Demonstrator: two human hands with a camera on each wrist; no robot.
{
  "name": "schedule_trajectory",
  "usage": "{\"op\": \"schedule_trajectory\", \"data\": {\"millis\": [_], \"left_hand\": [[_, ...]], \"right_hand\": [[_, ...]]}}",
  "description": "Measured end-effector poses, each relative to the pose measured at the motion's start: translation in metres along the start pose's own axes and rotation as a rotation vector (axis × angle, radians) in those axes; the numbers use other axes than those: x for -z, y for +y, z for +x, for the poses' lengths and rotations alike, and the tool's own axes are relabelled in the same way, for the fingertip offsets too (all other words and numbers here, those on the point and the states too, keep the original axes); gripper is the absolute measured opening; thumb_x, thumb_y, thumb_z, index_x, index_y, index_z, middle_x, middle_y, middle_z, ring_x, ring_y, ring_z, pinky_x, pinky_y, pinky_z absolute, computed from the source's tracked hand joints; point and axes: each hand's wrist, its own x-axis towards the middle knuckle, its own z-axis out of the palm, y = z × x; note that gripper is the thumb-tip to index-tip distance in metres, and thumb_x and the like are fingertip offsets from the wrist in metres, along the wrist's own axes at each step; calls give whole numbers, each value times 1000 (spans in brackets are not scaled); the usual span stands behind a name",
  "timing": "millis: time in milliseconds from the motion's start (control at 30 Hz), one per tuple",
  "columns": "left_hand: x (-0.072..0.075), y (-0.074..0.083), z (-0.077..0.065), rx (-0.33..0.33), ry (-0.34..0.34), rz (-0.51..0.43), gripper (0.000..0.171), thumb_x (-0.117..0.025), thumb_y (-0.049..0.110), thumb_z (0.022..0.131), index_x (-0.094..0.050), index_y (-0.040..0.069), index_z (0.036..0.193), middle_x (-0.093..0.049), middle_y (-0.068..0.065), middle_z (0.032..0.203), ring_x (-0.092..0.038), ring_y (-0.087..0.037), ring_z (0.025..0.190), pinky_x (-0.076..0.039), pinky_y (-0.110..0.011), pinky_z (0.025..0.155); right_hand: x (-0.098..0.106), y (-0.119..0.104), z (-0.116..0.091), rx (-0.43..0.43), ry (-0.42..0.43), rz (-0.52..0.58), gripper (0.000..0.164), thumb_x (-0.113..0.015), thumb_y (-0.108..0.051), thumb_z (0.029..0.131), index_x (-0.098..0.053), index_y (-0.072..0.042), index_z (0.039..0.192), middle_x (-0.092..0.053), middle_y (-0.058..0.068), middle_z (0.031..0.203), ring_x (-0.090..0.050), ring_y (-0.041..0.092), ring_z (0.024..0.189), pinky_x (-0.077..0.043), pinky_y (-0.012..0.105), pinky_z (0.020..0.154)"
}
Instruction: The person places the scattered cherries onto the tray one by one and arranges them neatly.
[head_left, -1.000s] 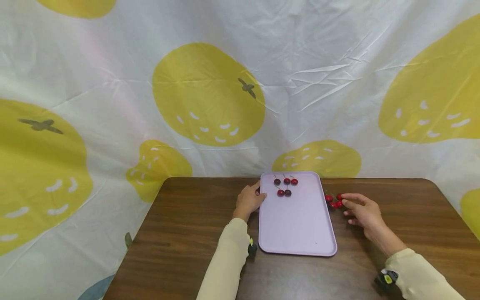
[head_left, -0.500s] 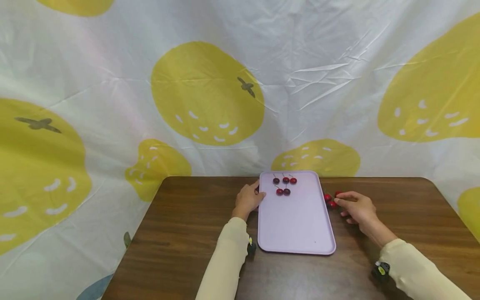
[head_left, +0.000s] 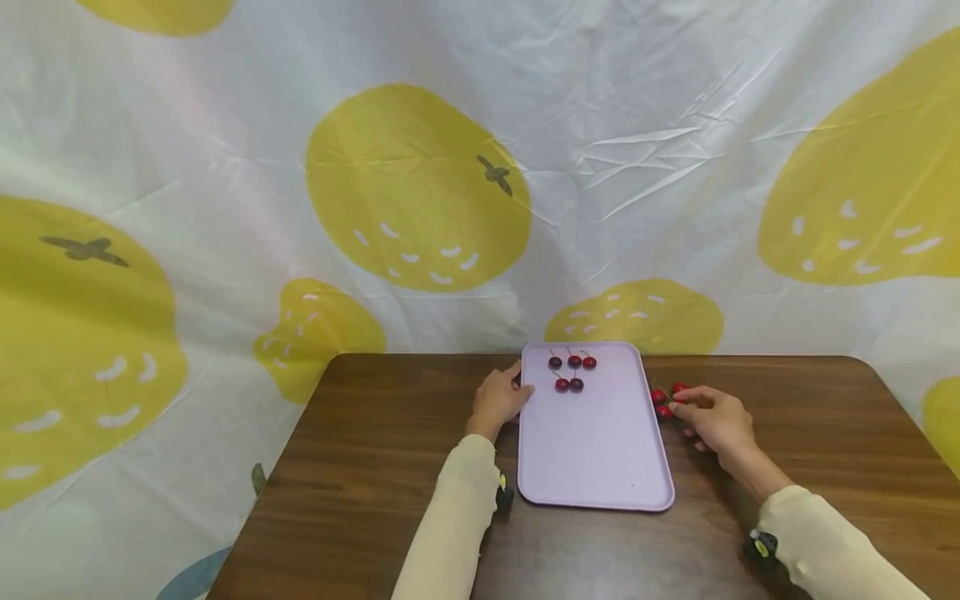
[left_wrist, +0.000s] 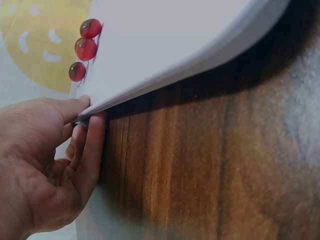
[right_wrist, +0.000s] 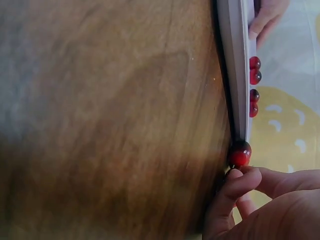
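A pale lilac tray (head_left: 596, 450) lies on the table, bearing several dark red cherries (head_left: 575, 362) with stems near its far end. My left hand (head_left: 498, 400) grips the tray's left edge; in the left wrist view the thumb (left_wrist: 76, 107) is on top and fingers are beneath. Right of the tray, a small cluster of brighter red cherries (head_left: 657, 397) lies on the wood. My right hand (head_left: 720, 425) is at this cluster, thumb and index fingertips together. In the right wrist view they pinch at a cherry (right_wrist: 240, 153), apparently by its stem; the exact contact is partly hidden.
The brown wooden table (head_left: 375, 467) extends to both sides of the tray. Behind its far edge hangs a white cloth (head_left: 600, 167) printed with large yellow fruit. Both wrists carry small dark devices.
My right hand has moved slightly left into the red cherries, and its thumb and index finger have come together. The left hand and tray stay where they were.
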Motion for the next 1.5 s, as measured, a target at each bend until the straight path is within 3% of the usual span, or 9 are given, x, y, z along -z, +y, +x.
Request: {"op": "schedule_trajectory", "data": {"millis": [267, 533, 700, 933, 1200, 1500], "left_hand": [[-2, -2, -2, 8, -11, -39, 61, -68, 35, 103, -49, 27, 160, -63, -7, 102, -65, -17, 77, -53, -29, 71], [-2, -3, -3, -12, 12, -19, 61, -69, 34, 102, -50, 25, 159, -65, -6, 101, -67, -19, 79, -55, -33, 80], [0, -2, -4, -7, 7, -12, 61, -69, 34, 102, -50, 25, 159, -66, -6, 104, -66, -20, 89, -56, -35, 85], [2, 2, -3, 14, -6, -53, 61, -68, 34, 103, -48, 26, 160, -65, -7, 106, -63, -15, 72, -51, -25, 66], [-1, -1, 2, 11, 1, -10, 61, -67, 38, 103, -47, 29, 160, -64, -8, 109, -65, -26, 102, -55, -39, 89], [-1, -1, 2, 15, 1, -13, 61, -68, 37, 103, -48, 29, 160, -62, -7, 107, -64, -25, 100, -54, -39, 88]], "right_hand": [[-1, 1, -6, -36, 27, 45, 44, -76, -30, 97, -68, -4, 131, -69, -11, 76, -62, 7, 62, -53, 30, 50], [-12, -9, -14, 30, 43, 55, 41, -75, -31, 98, -69, -5, 129, -66, -20, 77, -58, 5, 63, -51, 29, 51], [-23, -23, -18, 50, 31, 83, 35, -75, -28, 98, -71, -6, 125, -69, -13, 82, -60, 7, 65, -51, 28, 51], [-36, -43, -10, 59, -5, 99, 35, -76, -29, 97, -72, -9, 125, -66, -4, 81, -58, 9, 60, -50, 28, 50], [-52, -58, -1, 40, -66, 112, 36, -77, -29, 96, -71, -7, 125, -67, -4, 66, -58, 8, 57, -49, 27, 50], [-69, -66, 12, -10, -111, 137, 29, -72, -28, 98, -70, -5, 114, -68, -4, 74, -60, 8, 61, -50, 26, 51]]}}
